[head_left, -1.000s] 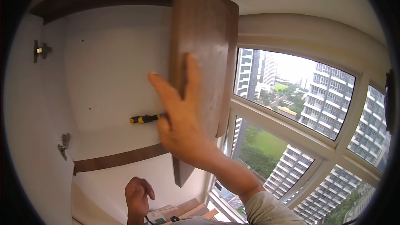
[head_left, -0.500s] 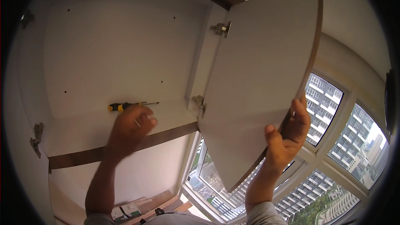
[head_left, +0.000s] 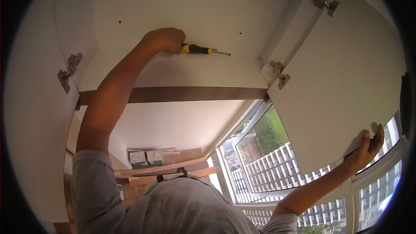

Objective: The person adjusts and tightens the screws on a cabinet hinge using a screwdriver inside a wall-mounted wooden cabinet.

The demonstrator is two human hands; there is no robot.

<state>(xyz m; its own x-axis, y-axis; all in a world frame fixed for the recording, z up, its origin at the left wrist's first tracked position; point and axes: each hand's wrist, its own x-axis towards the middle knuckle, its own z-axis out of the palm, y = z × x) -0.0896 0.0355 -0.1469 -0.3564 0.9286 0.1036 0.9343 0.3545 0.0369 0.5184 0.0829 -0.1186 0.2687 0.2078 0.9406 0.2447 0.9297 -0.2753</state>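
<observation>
Inside the white cabinet [head_left: 195, 71], my left hand [head_left: 167, 40] is closed around the butt end of a black-and-yellow screwdriver [head_left: 198, 50], its shaft pointing right. A second thin shaft shows close beside it; the fingers hide the handle ends. Off to the right, my right hand [head_left: 363, 149] grips the lower edge of the open cabinet door [head_left: 338, 86], with thumb and fingertips on its white face. Two metal hinges, an upper one [head_left: 325, 3] and a lower one [head_left: 280, 74], join that door to the cabinet side.
Another open door [head_left: 34, 104] stands at the left with its own hinge [head_left: 69, 71]. A dark brown strip [head_left: 195, 93] edges the cabinet bottom. Below lie wooden boards [head_left: 173, 167] and small white-and-green boxes [head_left: 146, 158]. Windows [head_left: 268, 156] are at the lower right.
My left hand has moved up and inward to the screwdriver handle. The right hand has stayed on the door edge while the door swung further right. The view has shifted closer and lower.
</observation>
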